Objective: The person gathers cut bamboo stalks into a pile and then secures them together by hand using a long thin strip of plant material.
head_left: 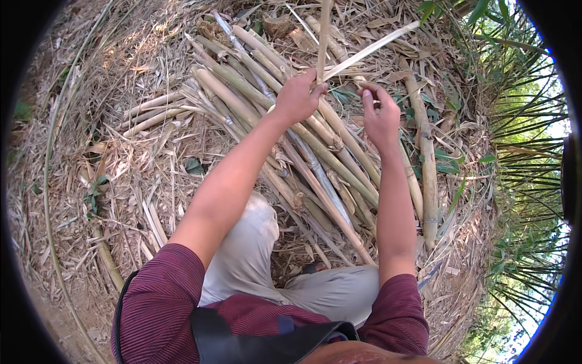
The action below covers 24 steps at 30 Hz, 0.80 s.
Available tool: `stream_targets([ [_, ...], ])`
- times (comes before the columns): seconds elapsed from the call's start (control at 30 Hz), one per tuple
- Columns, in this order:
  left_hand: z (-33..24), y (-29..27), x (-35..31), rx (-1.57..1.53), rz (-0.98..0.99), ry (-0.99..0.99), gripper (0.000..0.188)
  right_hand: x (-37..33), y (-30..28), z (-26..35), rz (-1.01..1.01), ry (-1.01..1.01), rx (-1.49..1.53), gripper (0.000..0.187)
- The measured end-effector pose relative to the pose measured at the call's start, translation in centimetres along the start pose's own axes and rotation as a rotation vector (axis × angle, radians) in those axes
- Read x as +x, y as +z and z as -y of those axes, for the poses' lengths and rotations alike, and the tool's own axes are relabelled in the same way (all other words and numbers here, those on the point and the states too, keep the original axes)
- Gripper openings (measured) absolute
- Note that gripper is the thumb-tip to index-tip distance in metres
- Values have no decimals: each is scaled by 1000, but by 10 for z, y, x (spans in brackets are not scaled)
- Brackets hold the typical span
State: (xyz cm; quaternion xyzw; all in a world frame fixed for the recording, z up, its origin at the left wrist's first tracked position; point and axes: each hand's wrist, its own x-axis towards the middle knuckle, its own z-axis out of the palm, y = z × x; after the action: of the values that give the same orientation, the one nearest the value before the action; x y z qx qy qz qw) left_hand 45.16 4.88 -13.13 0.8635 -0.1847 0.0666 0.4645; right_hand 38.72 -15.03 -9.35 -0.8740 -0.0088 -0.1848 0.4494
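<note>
Above a bundle of cut bamboo poles on the ground, my left hand is closed around the lower end of an upright bamboo strip. A paler split length slants up and right from the same spot; whether it is the same strip, bent over, I cannot tell. My right hand is raised to the right of it, thumb and fingers pinched together. Something small and pale may sit at its fingertips, too small to name. Both forearms reach out over the bundle.
A thick bamboo pole lies to the right of the bundle. Shorter cut pieces stick out at left. Dry leaves and husks cover the ground. A long thin cane curves along the left; green bamboo foliage stands at right.
</note>
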Motion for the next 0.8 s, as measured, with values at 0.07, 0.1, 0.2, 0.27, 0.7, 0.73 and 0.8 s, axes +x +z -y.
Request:
stream_targets([
  [0.07,-11,-5,2,-60,57,-14,27,19,7,-6,164,77,32,25],
  [0.1,-4,-5,-4,-28,34,18,25,23,18,-9,318,194,40,23],
  [0.2,-17,-20,-22,-10,145,-242,21,13,55,-1,364,877,780,23],
  [0.27,-20,-17,-40,-61,110,-216,20,4,79,1,198,1177,1135,24],
  [0.7,-30,-118,-116,216,268,-520,33,-43,78,-27,-141,1336,348,23],
  [0.73,-22,-133,-103,135,218,-530,37,-38,85,-9,-110,1196,103,20],
  [0.8,-21,-150,-84,23,213,-596,42,-17,85,33,110,1002,-48,21],
])
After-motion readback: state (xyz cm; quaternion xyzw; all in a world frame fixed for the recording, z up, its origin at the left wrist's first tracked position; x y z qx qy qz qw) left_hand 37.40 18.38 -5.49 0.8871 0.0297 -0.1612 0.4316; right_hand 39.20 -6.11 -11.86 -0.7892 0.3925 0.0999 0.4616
